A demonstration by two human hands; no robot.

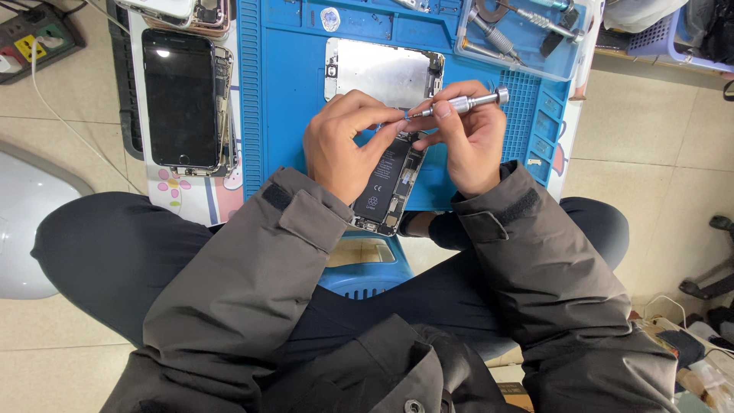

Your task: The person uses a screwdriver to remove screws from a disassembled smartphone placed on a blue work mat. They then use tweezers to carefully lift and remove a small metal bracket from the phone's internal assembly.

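An opened phone body (390,183) with its black battery showing lies tilted over the near edge of a blue repair mat (283,107). My left hand (344,141) rests on it, fingertips pinched at the tip of a silver screwdriver (459,103). My right hand (466,141) grips that screwdriver, which lies nearly level with its cap pointing right. A detached screen panel (382,73) with its metal back up lies on the mat just beyond my hands.
A black phone (180,99) lies on stacked phone parts at the left. A clear tray (520,38) with more screwdrivers sits at the mat's top right. A power strip (30,38) is on the tiled floor top left, a blue stool (367,268) between my knees.
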